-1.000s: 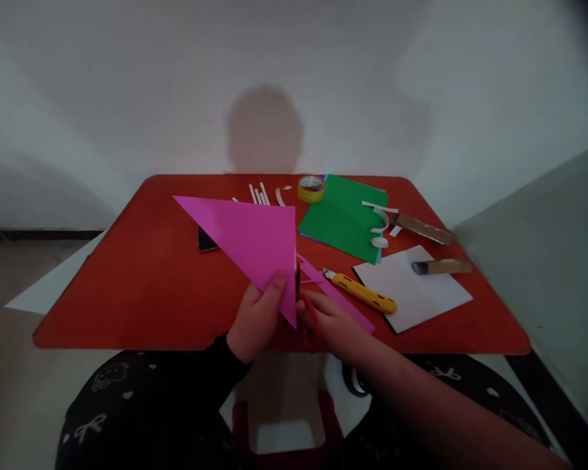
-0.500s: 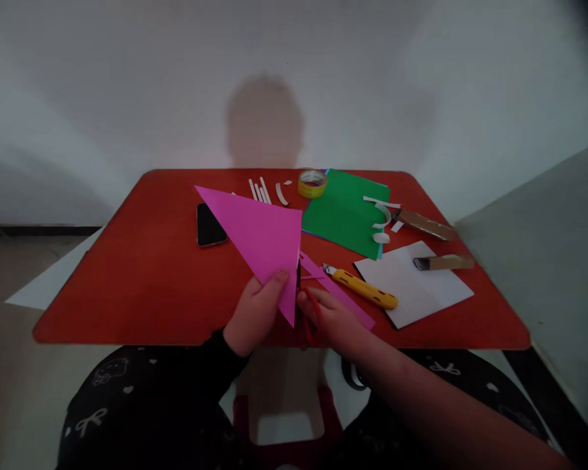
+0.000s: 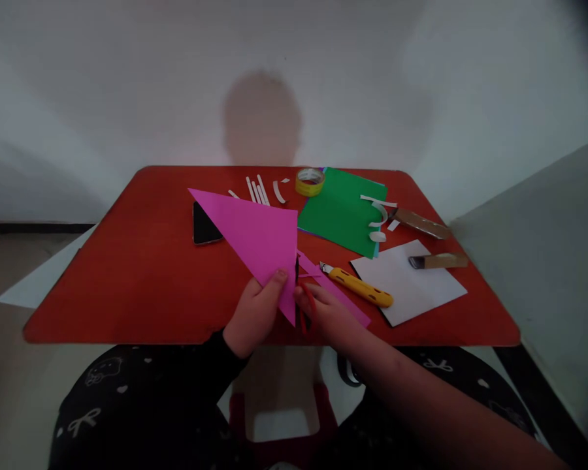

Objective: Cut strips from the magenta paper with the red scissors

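Observation:
A pink triangle of folded-looking paper (image 3: 259, 232) is held above the table by my left hand (image 3: 257, 307), its thumb on top and its fingers underneath. My right hand (image 3: 326, 310) is closed around the red-handled scissors (image 3: 308, 308). Their dark blades lie along the paper's right edge, partly hidden by it. Beneath and to the right, a pink paper strip (image 3: 340, 294) rests on the table. Just beyond my right hand lies a yellow box cutter (image 3: 360, 286).
On the red table (image 3: 127, 274) are a phone (image 3: 204, 225), white sticks (image 3: 257, 190), a tape roll (image 3: 310, 183) and green paper (image 3: 340, 215) with white scraps. A white sheet (image 3: 406, 284) bears a brown-handled tool (image 3: 438, 261); another brown object (image 3: 419, 224) lies behind it.
The whole view has shifted slightly, with the table's things a little further left. Both hands keep their grip, and the scissors' handles have moved slightly closer to upright at the paper's right edge.

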